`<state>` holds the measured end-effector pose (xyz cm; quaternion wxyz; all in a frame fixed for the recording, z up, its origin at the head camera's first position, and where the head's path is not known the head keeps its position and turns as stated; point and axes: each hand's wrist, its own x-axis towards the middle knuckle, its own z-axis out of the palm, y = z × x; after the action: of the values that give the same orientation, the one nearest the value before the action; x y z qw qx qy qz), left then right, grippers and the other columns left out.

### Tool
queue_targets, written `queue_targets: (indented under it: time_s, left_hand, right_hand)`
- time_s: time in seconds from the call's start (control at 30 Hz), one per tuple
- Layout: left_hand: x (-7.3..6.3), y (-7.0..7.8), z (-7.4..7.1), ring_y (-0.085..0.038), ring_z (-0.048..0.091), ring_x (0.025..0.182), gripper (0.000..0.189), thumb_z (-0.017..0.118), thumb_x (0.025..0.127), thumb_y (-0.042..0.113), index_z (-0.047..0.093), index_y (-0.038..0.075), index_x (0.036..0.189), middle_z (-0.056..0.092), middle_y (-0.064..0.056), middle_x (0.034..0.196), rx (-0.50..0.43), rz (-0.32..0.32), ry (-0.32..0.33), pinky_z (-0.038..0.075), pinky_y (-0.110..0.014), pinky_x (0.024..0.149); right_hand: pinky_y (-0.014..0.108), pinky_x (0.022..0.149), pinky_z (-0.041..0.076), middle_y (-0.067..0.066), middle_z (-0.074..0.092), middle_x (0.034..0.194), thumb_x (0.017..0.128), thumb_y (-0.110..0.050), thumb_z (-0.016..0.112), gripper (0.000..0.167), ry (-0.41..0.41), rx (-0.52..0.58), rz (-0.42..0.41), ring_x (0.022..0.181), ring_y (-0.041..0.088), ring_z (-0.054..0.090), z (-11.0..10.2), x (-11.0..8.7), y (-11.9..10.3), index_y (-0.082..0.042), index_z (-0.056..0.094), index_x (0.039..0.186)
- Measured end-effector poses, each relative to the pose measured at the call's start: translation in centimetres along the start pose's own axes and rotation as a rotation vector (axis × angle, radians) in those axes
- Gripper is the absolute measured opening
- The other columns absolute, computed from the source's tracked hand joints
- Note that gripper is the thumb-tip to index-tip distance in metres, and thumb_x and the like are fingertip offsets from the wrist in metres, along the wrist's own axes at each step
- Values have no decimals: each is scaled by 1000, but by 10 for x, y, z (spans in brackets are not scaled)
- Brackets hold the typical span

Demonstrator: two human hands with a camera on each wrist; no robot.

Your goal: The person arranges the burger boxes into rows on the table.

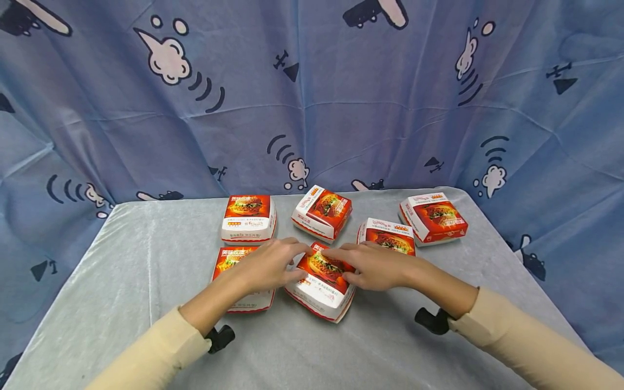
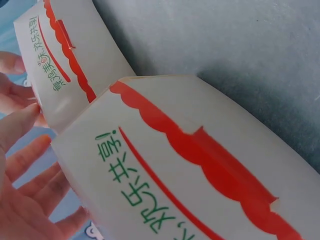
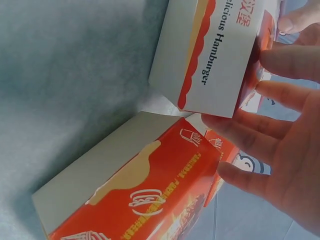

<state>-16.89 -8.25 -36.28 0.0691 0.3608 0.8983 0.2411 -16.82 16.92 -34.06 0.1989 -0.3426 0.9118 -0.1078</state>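
Note:
A hamburger box (image 1: 327, 287), red and white with a burger picture, sits tilted at the front middle of the table in the head view. My left hand (image 1: 270, 265) reaches over its left side, thumb and fingertips at the top. From the right, my right hand (image 1: 375, 265) lays fairly straight fingers on the lid. In the right wrist view the fingers of that hand (image 3: 285, 140) spread along the edge of this box (image 3: 215, 60). Under my left hand is another hamburger box (image 1: 251, 303), partly hidden. One more box (image 1: 390, 238) lies behind my right hand.
Further hamburger boxes stand toward the back: one at left (image 1: 247, 222), one in the middle (image 1: 322, 214), one at right (image 1: 434, 219). A grey cloth covers the table (image 1: 136, 292). Behind it hangs a blue patterned curtain (image 1: 253, 70).

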Motion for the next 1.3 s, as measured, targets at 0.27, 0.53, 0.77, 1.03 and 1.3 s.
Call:
queue_targets:
  time_s: [0.27,0.53,0.77,1.03,1.3]
  left_hand:
    - [1,2,0,-24,57,124,47,74,90,23,64,8,133,60,-10,135,-13,-52,-67,45,-41,104]
    - [2,4,0,-18,64,103,46,75,89,26,67,6,129,63,-10,128,6,-65,-79,52,-36,91]
    - [1,4,1,-19,65,103,44,79,86,34,71,8,120,68,-6,117,96,-42,-19,52,-38,91]
    - [1,3,4,-13,61,82,44,80,83,42,72,10,112,68,-4,107,142,-31,22,52,-33,77]
    - [0,2,2,-15,61,83,34,76,88,39,73,11,108,66,-3,107,122,-10,58,51,-35,80]
  right_hand:
    - [57,108,35,11,55,140,94,-14,64,58,0,6,-6,128,28,52,0,2,-1,-17,46,150]
    - [57,101,42,11,57,138,96,-33,63,58,60,-26,111,120,29,56,-6,-3,-3,-18,47,150]
    - [57,100,43,14,57,138,96,-40,63,60,53,-37,132,118,30,58,-5,-2,-4,-17,48,149]
    - [54,100,44,13,56,139,95,-44,64,62,32,-1,129,121,30,56,-2,1,-5,-15,49,148]
    - [53,99,47,12,55,139,94,-41,66,62,21,35,108,118,27,58,1,4,-4,-15,49,148]
